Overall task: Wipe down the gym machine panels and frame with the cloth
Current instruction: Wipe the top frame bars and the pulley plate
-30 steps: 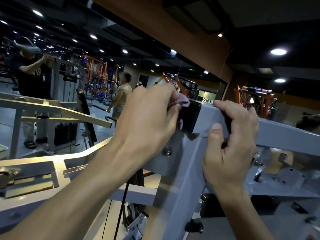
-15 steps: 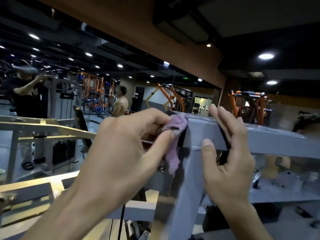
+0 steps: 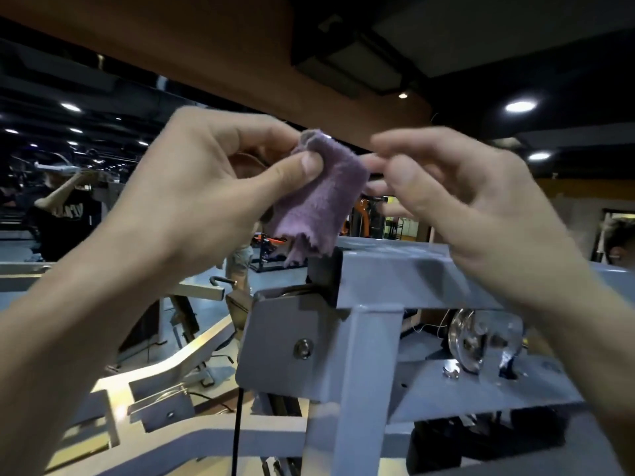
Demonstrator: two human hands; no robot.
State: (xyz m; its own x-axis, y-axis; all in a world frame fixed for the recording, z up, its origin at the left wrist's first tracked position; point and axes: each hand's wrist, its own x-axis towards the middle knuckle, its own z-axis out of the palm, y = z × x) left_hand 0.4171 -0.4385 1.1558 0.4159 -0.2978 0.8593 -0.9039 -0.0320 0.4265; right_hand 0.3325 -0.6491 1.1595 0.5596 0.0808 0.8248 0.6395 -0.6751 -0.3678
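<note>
Cloth (image 3: 318, 197) hangs above the frame (image 3: 388, 269), pinched in my left hand (image 3: 192, 204); my right hand (image 3: 457, 197), fingers loose and holding nothing, reaches in, probably to refold it.

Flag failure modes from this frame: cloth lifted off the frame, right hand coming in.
1. The small purple terry cloth is only pinched by the left hand between thumb and fingers; it could slip during the regrip.
2. The right hand is motion-blurred, so a fumbled handover is possible.
3. Its frayed edge hangs near the grey steel machine frame corner and could snag.
</note>
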